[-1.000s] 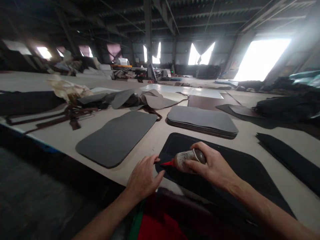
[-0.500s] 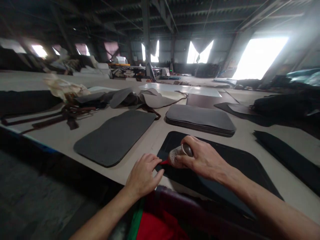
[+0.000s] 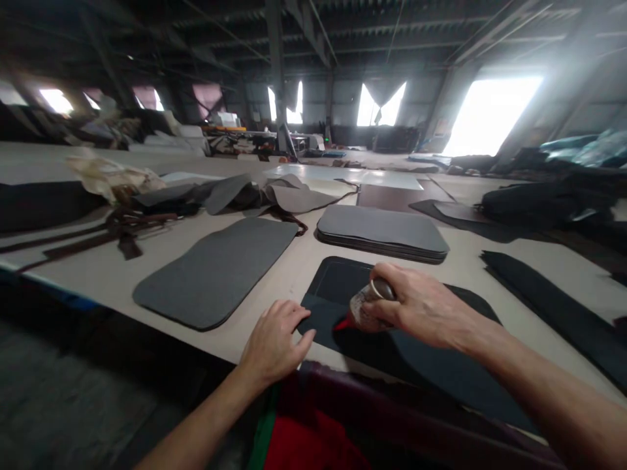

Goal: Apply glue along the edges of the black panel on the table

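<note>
My right hand [image 3: 416,303] is wrapped round a grimy, pale squeeze bottle [image 3: 361,305] with a dark round end and a red nozzle. The bottle is tipped over, nozzle pointing down and left at a black rounded panel [image 3: 337,277]. Whether the tip touches the panel I cannot tell. On the panel's near left corner rest the fingertips of my left hand [image 3: 279,339], fingers stretched out and holding nothing. My right hand and forearm hide part of the panel's right side.
A grey rounded panel [image 3: 220,271] lies to the left. Behind the black panel stands a stack of grey panels [image 3: 382,228]. Dark strips [image 3: 548,307] lie on the right; grey scraps [image 3: 289,192] and brown straps [image 3: 112,238] lie farther back. The table's near edge [image 3: 161,318] runs along the left front.
My right hand has drawn the bottle to the right, away from my left fingertips and over the panel. My left hand stays at the panel's corner. The view has shifted slightly.
</note>
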Available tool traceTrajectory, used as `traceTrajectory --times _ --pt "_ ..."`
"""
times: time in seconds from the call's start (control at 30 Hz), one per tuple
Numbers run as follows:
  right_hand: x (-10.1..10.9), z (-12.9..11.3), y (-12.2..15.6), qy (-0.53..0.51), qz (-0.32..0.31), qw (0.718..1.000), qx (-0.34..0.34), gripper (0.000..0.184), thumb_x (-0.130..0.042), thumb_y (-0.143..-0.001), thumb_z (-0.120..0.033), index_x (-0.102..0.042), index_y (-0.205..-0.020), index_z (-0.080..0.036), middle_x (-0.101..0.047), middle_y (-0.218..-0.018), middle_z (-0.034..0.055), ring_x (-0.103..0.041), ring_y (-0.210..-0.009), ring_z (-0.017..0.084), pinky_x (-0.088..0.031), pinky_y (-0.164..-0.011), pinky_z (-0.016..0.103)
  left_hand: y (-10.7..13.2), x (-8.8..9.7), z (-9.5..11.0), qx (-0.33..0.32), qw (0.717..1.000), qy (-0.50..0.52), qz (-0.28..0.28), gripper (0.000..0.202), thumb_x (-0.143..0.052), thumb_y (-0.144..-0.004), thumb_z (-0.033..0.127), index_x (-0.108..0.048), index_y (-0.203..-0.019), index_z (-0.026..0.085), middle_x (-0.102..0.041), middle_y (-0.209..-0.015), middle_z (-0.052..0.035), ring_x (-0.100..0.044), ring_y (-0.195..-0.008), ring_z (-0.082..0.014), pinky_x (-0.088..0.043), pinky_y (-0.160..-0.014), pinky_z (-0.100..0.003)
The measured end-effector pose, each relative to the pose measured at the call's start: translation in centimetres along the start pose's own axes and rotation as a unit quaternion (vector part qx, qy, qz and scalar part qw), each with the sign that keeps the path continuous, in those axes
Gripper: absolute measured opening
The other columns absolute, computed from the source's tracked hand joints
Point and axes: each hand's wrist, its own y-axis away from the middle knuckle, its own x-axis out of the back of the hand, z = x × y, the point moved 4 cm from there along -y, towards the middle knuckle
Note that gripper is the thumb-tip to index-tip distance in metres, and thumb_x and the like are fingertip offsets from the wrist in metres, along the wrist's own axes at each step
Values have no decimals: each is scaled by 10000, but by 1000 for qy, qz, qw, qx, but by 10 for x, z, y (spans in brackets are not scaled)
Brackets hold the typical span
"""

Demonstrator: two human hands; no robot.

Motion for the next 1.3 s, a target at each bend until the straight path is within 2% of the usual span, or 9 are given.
traceTrajectory --times 0.17,0.37,0.7,0.87,1.13,1.23,1.3 --pt "13 25 20 37 4 999 -34 185 -623 -834 -374 -567 -911 -215 -603 -827 10 -471 -676 152 -244 -591 278 2 -2 -4 -16 1000 -6 -4 253 -684 -903 196 -663 -1153 170 -597 -1117 -62 -533 -1080 -263 -480 -932 -417" --pt "30 64 55 41 -5 992 -117 201 -625 -822 -399 -588 -921 -228 -617 -830 9 -502 -686 158 -265 -578 277 0 -4 -10 -22 1000 -10 -10 327 -502 -960 370 -663 -1168 176 -603 -1136 -77 -529 -1095 -283 -470 -940 -460" --pt "62 123 135 36 3 966 -257 228 -614 -813 -417 -619 -939 -227 -642 -827 13 -575 -696 176 -332 -572 279 -1 -12 -26 -49 998 -27 -2 440 -421 -989 526 -667 -1148 199 -622 -1150 -70 -564 -1088 -304 -469 -942 -482" --pt "71 151 174 41 10 947 -320 228 -590 -822 -429 -598 -921 -225 -655 -833 8 -599 -734 184 -371 -598 281 -2 -15 -33 -65 997 -32 -1 426 -418 -986 533 -654 -1151 220 -628 -1137 -51 -573 -1085 -303 -460 -952 -488" --pt "75 173 213 -13 72 921 -382 297 -627 -752 -479 -625 -889 -216 -673 -827 35 -621 -753 233 -401 -594 295 -3 -15 -32 -69 997 -29 9 403 -388 -996 526 -634 -1133 237 -633 -1133 -46 -578 -1078 -286 -468 -958 -498" --pt "73 182 227 -86 114 912 -384 340 -674 -727 -490 -644 -912 -206 -682 -817 45 -630 -738 237 -443 -600 298 -2 -17 -35 -59 998 -29 1 396 -413 -983 527 -639 -1143 244 -635 -1154 -37 -577 -1100 -291 -467 -971 -497" --pt "71 193 238 -148 170 902 -369 353 -719 -722 -491 -666 -909 -197 -687 -791 52 -638 -704 236 -464 -572 293 -2 -18 -37 -57 998 -28 -4 408 -407 -976 535 -651 -1124 245 -640 -1159 -36 -581 -1104 -298 -464 -985 -505"
